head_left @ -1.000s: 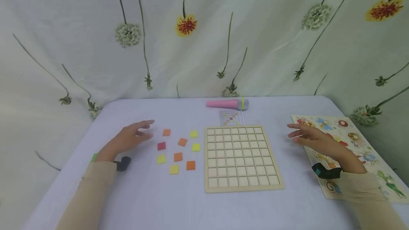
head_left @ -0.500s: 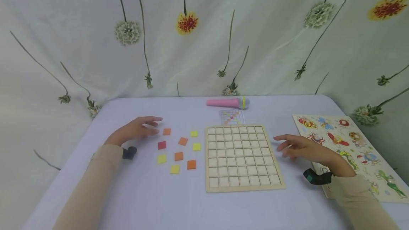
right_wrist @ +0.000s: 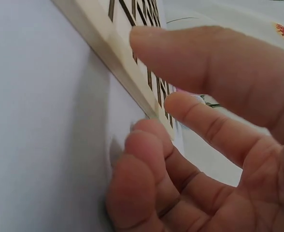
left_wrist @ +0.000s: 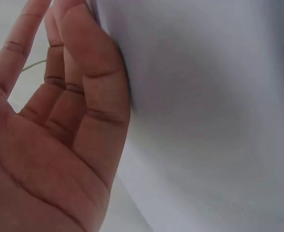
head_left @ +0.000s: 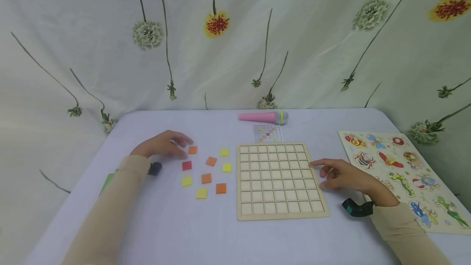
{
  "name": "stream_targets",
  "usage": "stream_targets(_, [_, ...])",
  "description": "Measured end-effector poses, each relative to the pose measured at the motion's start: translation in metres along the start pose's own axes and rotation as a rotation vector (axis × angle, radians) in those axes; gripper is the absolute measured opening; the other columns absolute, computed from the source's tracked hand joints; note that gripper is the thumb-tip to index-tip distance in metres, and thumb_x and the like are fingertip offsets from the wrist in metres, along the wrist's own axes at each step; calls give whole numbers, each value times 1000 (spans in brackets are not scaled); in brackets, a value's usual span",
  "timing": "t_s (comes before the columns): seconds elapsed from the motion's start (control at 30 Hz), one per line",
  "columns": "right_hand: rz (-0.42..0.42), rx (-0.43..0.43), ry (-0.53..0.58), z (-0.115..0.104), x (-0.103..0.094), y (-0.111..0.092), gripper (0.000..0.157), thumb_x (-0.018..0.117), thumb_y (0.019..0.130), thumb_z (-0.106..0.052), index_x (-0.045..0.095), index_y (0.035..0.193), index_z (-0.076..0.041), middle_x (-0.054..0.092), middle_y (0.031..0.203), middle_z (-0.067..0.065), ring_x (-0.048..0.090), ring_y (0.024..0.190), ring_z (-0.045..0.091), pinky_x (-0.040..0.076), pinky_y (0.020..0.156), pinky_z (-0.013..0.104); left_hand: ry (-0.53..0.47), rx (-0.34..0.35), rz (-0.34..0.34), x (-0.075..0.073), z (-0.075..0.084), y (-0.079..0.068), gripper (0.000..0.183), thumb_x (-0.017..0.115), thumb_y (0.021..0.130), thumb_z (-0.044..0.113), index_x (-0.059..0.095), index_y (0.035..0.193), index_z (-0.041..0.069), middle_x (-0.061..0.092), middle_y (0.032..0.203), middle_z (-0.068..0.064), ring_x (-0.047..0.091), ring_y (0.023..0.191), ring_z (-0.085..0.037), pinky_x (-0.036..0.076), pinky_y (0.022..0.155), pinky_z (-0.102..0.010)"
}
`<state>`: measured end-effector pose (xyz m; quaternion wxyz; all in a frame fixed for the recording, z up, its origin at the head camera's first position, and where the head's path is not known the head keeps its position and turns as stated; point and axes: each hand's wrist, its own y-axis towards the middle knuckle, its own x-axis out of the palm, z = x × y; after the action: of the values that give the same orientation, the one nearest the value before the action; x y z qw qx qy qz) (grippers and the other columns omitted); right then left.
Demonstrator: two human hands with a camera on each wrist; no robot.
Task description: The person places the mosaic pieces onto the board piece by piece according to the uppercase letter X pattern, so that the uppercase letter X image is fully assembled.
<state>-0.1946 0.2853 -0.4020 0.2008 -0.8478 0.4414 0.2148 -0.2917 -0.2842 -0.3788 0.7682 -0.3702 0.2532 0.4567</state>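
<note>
My left hand (head_left: 162, 144) hovers at or just on the tabletop beside an orange tile (head_left: 192, 150), its fingers loosely bent. In the left wrist view, the palm (left_wrist: 50, 159) shows nothing held; its fingertips run partly out of frame. A red tile (head_left: 187, 165) lies just below. My right hand (head_left: 344, 176) is at the right edge of a wooden grid board (head_left: 281, 217), index finger extended to the rim and the other fingers loosely curled. From the right wrist, the thumb (right_wrist: 180, 53) appears over the board's edge without pinching it. Whether the index finger touches the rim, I cannot tell.
Several yellow and orange tiles, one a yellow tile (head_left: 201, 193), lie left of the board. Behind it are a small patterned grid card (head_left: 268, 133) and a pink toy microphone (head_left: 257, 116). An insect picture board (head_left: 391, 175) lies at the right, partly under the right forearm.
My left hand has moved right and slightly away, up to the orange tile. My right hand has come left from the picture board to the grid board's edge. The tiles stay put.
</note>
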Motion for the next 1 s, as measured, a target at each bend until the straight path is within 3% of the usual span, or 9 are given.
stream_targets(0.57, [24, -19, -37, -2, 5, 0, 71, 86, 87, -4, 52, 146, 17, 55, 98, 6, 48, 71, 11, 41, 64, 25, 39, -34, 32, 3, 5, 8, 34, 83, 94, 21, 76, 126, 9, 66, 119, -13, 53, 117, -35, 50, 99, -50])
stream_targets(1.0, [25, -11, -40, 1, 5, 0, 71, 85, 88, -3, 52, 147, 16, 55, 99, 5, 48, 71, 11, 41, 64, 25, 88, 17, 80, 4, 11, 9, 29, 82, 92, 24, 80, 119, 12, 64, 102, -8, 55, 104, -29, 47, 85, -41])
